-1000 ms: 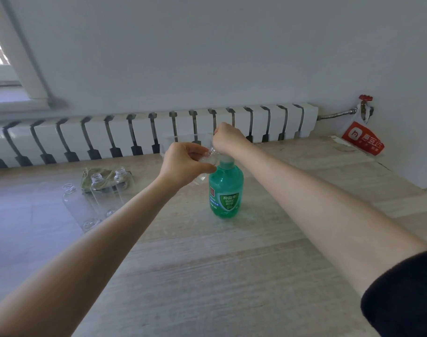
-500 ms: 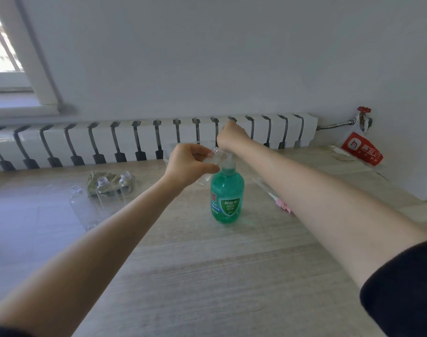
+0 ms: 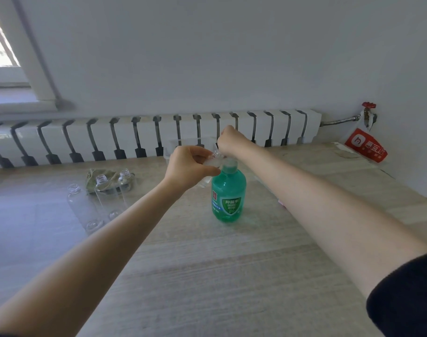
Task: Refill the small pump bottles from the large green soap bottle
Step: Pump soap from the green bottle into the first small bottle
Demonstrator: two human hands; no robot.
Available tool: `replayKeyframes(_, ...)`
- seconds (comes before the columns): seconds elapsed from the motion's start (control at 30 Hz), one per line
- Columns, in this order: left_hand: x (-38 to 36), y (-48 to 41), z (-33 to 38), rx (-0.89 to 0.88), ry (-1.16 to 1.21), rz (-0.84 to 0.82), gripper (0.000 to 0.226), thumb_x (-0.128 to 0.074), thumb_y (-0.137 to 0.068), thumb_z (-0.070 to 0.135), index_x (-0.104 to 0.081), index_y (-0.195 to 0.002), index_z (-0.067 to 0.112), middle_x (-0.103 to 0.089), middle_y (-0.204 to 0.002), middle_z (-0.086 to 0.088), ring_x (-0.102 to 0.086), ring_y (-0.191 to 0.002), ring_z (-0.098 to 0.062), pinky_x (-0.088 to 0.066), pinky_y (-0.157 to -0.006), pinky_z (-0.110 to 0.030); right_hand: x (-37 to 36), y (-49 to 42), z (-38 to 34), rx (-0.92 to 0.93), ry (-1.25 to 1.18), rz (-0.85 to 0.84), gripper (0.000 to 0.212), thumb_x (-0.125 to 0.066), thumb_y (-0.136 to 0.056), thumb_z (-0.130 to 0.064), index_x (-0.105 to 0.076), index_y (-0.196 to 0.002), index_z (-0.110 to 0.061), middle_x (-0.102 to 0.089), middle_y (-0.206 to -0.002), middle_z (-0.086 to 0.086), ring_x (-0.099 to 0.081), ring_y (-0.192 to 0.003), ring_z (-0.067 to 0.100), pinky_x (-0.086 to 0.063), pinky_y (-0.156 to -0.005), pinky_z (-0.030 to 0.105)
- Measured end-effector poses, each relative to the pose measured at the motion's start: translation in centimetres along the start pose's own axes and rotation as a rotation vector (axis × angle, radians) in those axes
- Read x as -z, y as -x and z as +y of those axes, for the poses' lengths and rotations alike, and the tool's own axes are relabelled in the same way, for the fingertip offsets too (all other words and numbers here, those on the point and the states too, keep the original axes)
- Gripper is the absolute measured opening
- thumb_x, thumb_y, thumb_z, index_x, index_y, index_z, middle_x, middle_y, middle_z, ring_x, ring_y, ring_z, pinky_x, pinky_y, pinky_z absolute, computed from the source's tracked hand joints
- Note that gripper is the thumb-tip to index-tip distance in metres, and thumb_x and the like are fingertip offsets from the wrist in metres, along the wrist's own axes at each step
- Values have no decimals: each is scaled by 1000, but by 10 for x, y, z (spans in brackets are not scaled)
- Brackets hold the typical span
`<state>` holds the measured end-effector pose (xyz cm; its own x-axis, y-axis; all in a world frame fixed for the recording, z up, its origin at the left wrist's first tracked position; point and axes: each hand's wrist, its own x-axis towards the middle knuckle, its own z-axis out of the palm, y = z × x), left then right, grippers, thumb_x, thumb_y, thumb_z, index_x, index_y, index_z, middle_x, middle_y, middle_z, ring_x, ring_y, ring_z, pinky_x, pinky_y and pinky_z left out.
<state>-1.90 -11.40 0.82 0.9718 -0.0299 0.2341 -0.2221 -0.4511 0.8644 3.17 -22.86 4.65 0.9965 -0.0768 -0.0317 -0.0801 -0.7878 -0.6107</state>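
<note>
Leftward, three clear bottles (image 3: 101, 180) stand by a green cloth (image 3: 92, 175).

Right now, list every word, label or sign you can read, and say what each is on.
"抑菌" plus a third unclear character: shield on the green soap bottle label.
Small print beside the shield: too blurred to read.
White logo and characters on the red packet: too blurred to read.
</note>
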Motion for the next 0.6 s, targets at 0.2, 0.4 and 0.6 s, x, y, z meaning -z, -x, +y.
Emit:
replayKeyframes(0.2, -2, 1, -2, 12, 17, -5, 44, -84, -63, 5, -69, -104, 5, -70, -94, -5, -68, -85, -18, -56, -78, -26, -2, 0, 1, -38, -5, 13, 30, -40, -96, -9, -37, -126, -6, -51, -93, 10, -44, -70, 15, -34, -52, 24)
replayKeyframes(0.4, -3, 0, -2, 21, 9, -11, 48, -85, -63, 7, -68, -107, 3, -70, -97, -6, -67, -86, -18, -56, -81, -29, -2, 2, 1, -37, -35, 25, 47, -40, -98, -13, -28, -142, -3, -53, -117, 13, -49, -81, 17, -39, -60, 24)
replayKeyframes(0.6, 0, -1, -1, 31, 16, -17, 48, -85, -63, 7, -68, -108, 4, -70, -96, -4, -67, -85, -16, -56, -79, -26, 1, 6, -3, -44, -55, 17, 49, -41, -98, -14, -27, -144, -3, -53, -124, 13, -50, -84, 17, -40, -56, 22)
